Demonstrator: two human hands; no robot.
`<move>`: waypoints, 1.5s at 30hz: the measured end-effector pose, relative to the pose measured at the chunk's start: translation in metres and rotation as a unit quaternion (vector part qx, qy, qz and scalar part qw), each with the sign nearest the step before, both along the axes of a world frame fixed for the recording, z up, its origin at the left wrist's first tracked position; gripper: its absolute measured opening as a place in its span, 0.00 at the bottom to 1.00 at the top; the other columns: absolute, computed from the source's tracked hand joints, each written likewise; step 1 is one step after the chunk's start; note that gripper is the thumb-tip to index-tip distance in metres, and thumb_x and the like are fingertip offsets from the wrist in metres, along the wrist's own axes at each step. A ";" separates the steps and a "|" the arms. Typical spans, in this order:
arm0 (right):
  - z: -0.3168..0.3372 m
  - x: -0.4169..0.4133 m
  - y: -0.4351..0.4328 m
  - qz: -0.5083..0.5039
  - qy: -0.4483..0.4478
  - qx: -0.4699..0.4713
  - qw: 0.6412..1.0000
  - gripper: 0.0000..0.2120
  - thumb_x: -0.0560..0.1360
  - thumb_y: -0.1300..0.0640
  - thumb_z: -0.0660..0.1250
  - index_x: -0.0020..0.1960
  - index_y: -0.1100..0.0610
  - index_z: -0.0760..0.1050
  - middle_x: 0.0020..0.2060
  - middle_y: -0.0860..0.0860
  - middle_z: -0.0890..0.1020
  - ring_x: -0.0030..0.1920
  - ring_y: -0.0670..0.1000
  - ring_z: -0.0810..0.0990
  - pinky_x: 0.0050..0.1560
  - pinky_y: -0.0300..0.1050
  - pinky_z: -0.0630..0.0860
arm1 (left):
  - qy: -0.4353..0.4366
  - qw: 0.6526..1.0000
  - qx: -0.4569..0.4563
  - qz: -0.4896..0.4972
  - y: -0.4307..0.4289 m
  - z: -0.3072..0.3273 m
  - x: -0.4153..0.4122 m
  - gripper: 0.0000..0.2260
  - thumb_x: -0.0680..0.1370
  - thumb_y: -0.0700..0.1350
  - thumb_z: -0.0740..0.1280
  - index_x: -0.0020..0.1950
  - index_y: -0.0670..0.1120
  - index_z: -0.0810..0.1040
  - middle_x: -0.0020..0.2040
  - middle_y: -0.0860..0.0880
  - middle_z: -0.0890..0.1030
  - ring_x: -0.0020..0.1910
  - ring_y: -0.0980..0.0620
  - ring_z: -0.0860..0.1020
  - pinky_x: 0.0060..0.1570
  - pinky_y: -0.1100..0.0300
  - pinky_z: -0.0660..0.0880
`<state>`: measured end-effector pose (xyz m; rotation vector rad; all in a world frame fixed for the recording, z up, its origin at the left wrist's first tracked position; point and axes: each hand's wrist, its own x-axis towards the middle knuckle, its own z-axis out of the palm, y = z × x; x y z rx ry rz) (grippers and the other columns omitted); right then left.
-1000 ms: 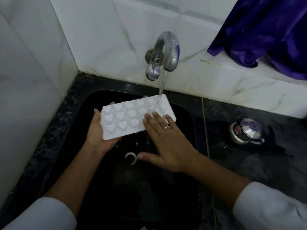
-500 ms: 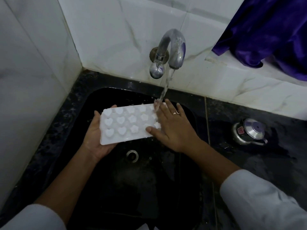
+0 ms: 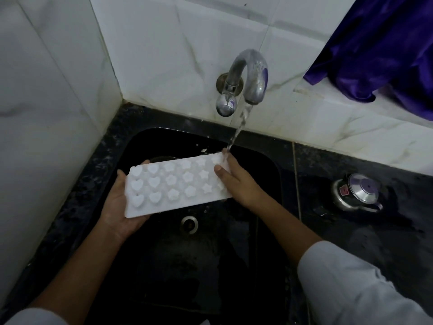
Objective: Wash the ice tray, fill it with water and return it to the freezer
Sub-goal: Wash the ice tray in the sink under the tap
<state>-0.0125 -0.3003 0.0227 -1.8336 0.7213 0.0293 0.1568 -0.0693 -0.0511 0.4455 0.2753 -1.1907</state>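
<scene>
over the black sink [image 3: 164, 141], under the running tap [image 3: 250, 76], we've got the ice tray [image 3: 178, 186] held up with the stream [image 3: 239, 127] hitting its far right corner. our left hand [image 3: 119, 207] has its grip wrapped round the left end from below, and our right hand [image 3: 239, 184] pinches the right end, thumb on top. by our read we're mid-rinse, with the filling and the freezer trip yet to come.

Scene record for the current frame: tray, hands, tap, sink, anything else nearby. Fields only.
ice tray: white, heart and star shapes, held over the sink
left hand: grips the tray's left end from beneath
right hand: grips the tray's right end, thumb on top
tap: running; stream lands at the tray's right end
sink: black, drain visible below the tray
counter, right: metal pot
upper right: purple cloth
</scene>
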 end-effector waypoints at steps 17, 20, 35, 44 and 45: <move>-0.002 0.000 0.003 -0.121 -0.106 0.162 0.974 0.11 0.86 0.61 0.61 0.63 0.63 0.78 0.47 0.54 0.84 0.42 0.51 0.83 0.34 0.44 0.82 | 0.015 0.997 0.009 0.076 0.000 -0.009 -0.005 0.26 0.85 0.64 0.59 0.74 0.49 0.79 0.76 0.42 0.76 0.71 0.38 0.77 0.61 0.33 0.79; -0.008 -0.001 0.004 -0.152 -0.058 0.038 0.986 0.10 0.85 0.57 0.62 0.56 0.62 0.79 0.42 0.55 0.81 0.35 0.52 0.81 0.29 0.47 0.81 | 0.008 1.000 -0.010 0.019 -0.001 -0.019 -0.004 0.28 0.86 0.65 0.56 0.79 0.50 0.72 0.80 0.43 0.70 0.79 0.40 0.68 0.75 0.34 0.66; 0.006 0.003 -0.036 -0.125 0.042 0.238 0.962 0.12 0.81 0.50 0.70 0.51 0.59 0.85 0.48 0.56 0.87 0.50 0.58 0.86 0.55 0.54 0.80 | -0.017 0.991 0.125 -0.052 -0.030 0.019 0.000 0.29 0.84 0.63 0.59 0.73 0.43 0.79 0.71 0.40 0.80 0.65 0.39 0.83 0.60 0.42 0.81; -0.027 -0.013 0.003 -0.237 0.028 0.271 0.932 0.05 0.83 0.65 0.64 0.53 0.63 0.79 0.45 0.57 0.85 0.39 0.53 0.86 0.31 0.46 0.83 | -0.129 0.955 0.267 -0.005 -0.098 0.015 -0.033 0.24 0.82 0.60 0.67 0.70 0.45 0.78 0.64 0.40 0.84 0.61 0.42 0.84 0.59 0.45 0.80; -0.032 -0.012 0.009 -0.242 0.031 0.262 0.934 0.05 0.83 0.64 0.64 0.55 0.64 0.77 0.48 0.59 0.84 0.41 0.54 0.86 0.31 0.47 0.83 | -0.164 0.947 0.276 -0.021 -0.104 0.011 -0.040 0.28 0.80 0.58 0.71 0.75 0.45 0.75 0.67 0.40 0.82 0.61 0.41 0.84 0.60 0.45 0.80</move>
